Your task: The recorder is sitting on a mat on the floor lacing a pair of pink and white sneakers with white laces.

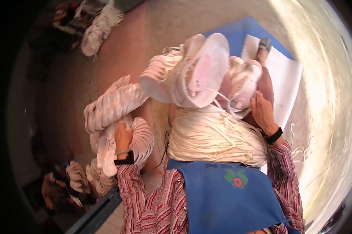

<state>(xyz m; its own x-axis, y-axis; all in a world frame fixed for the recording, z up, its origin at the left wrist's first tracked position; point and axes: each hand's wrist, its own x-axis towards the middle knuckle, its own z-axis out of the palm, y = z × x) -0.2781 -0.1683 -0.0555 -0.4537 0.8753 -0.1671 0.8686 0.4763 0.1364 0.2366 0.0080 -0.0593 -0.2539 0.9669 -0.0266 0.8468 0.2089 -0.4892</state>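
Observation:
My left hand (pixel 123 136) reaches down into stacked pale pink-white shoe uppers (pixel 139 136) at the left. Its fingers are curled on one of them, and their tips are hidden. My right hand (pixel 263 111) grips the near edge of a laced, pale pink shoe upper (pixel 244 84) held above my right leg. Across my lap lies a thick bundle of cream shoelaces (pixel 219 136). Beyond it, a larger cluster of nested white uppers (pixel 209 72) with loose laces stands at the middle.
Another stack of uppers (pixel 113 105) sits at the left. A blue sheet (pixel 238 29) and white sheet (pixel 287 85) lie under my foot. A dark bar (pixel 96 212) crosses the lower left. Other people's hands (pixel 53 191) and more uppers (pixel 98 35) are farther left.

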